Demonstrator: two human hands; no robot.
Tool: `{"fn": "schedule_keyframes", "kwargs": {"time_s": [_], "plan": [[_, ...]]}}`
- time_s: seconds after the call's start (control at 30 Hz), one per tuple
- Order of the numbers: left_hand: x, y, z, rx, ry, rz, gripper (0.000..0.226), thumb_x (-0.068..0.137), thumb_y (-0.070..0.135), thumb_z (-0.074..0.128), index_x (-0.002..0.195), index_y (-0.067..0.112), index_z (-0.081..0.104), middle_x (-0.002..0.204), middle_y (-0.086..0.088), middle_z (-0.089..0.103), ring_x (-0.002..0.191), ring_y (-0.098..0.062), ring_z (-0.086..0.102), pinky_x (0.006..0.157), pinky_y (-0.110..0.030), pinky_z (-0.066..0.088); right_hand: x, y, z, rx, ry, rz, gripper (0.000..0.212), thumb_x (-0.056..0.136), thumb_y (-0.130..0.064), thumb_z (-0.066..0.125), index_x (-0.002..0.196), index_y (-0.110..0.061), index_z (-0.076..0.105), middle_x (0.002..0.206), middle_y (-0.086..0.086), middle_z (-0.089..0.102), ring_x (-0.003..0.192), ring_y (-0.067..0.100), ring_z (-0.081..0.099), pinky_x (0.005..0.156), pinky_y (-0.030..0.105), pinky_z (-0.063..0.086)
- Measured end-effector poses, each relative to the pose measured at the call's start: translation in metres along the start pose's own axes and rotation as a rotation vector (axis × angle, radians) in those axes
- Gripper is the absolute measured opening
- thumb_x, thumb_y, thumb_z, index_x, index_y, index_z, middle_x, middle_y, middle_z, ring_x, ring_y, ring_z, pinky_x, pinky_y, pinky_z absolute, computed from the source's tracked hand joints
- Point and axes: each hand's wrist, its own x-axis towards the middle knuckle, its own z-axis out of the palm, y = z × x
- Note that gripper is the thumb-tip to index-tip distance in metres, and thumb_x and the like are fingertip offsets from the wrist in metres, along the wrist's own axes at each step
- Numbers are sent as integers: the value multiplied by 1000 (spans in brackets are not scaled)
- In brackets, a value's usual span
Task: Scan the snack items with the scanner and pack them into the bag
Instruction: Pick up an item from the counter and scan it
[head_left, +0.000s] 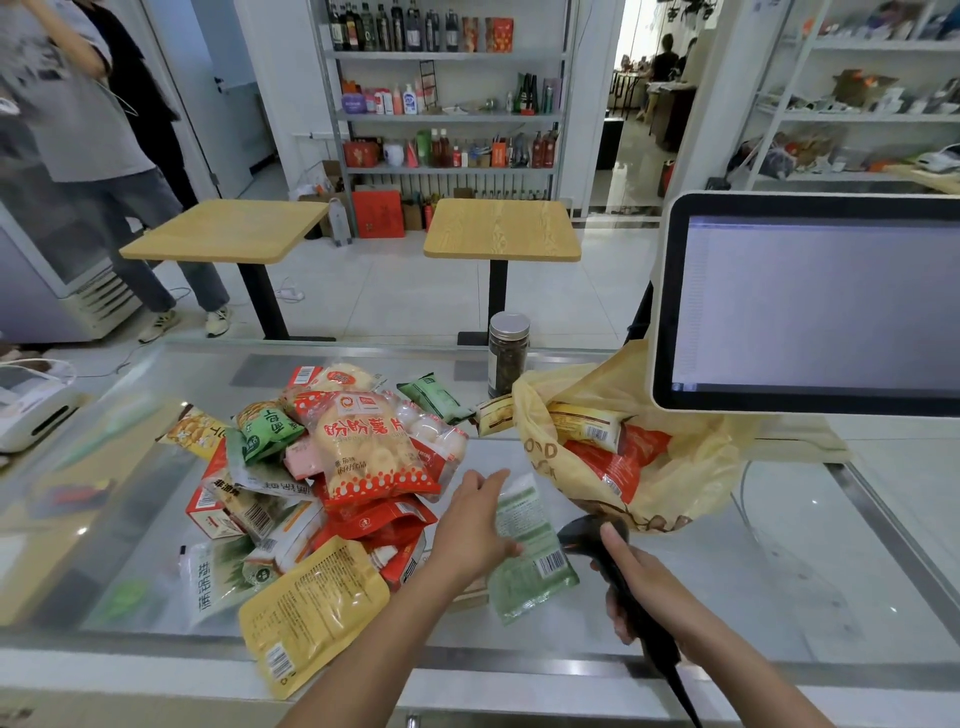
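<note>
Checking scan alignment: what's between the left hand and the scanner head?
Head view: only the green packet, held by the left hand, its barcode corner beside the scanner in the right hand.

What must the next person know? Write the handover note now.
Left hand holds a green-and-clear plastic snack packet, barcode up, over the glass counter.
Right hand grips the black handheld scanner, its head close to that barcode.
Done: a few red and yellow packets lie in the open yellow plastic bag, right of the hands.
Left: scan and bag the held packet, then work through the pile of mixed snack packets on the left of the counter.
</note>
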Motion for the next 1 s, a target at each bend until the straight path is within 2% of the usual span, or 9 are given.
{"fn": "schedule_keyframes", "kwargs": {"time_s": [0.07,0.17,0.27,0.4,0.5,0.63,0.77,0.9,1.0], "plan": [[-1,7,-12,-59,43,10,68,76,22,76,136,23,44,118,3,44,110,-13,42,90,-29,42,3,1,3,-91,117,-48,65,89,-66,34,98,-7,59,63,9,62,51,24,60,51,31,48],[-1,15,-31,-127,124,35,39,77,14,74,111,24,57,106,6,49,105,-15,46,91,-32,43,5,6,1,-705,474,-231,59,87,-68,26,91,-19,58,81,-2,62,75,18,59,57,29,43],[-5,28,-51,-169,146,142,28,77,7,72,90,25,55,98,7,52,93,-14,51,83,-30,46,4,1,-1,-809,793,-585,49,83,-59,48,100,-15,55,95,-1,53,84,17,50,59,26,39],[-4,51,-67,-269,115,296,27,77,6,71,87,26,55,94,9,53,89,-11,50,83,-33,47,13,-24,-8,-509,463,-840,59,78,-35,74,129,-22,46,122,-11,38,112,5,37,89,19,37],[5,71,-63,-364,134,362,25,78,6,71,94,22,60,100,1,53,93,-15,51,85,-33,46,18,-48,-11,-210,186,-776,33,85,-17,70,110,-33,56,110,-10,60,104,13,58,81,14,48],[23,86,-51,-475,380,123,27,90,24,60,117,21,60,128,-3,35,124,-16,30,99,-21,25,23,-60,-25,-63,418,-800,20,90,-11,63,105,-24,61,92,-14,64,87,1,61,75,18,53],[48,78,-36,-429,150,-193,29,95,35,50,119,22,62,149,-11,23,139,-30,14,108,-38,23,32,-70,-35,-138,535,-872,25,92,-13,61,117,-17,61,93,-12,63,84,0,59,72,13,48],[59,74,-24,-675,3,-216,22,95,12,44,113,17,57,130,-2,45,107,-18,45,79,-26,41,55,-72,-33,-545,604,-890,19,92,-20,60,110,-16,65,93,-4,65,81,14,58,64,29,44],[64,65,-23,-753,42,-223,41,92,8,42,133,11,48,136,-6,48,118,-21,48,88,-26,43,67,-69,-39,-906,647,-844,31,76,-13,76,106,-17,68,95,1,68,78,22,62,54,32,48]]}}
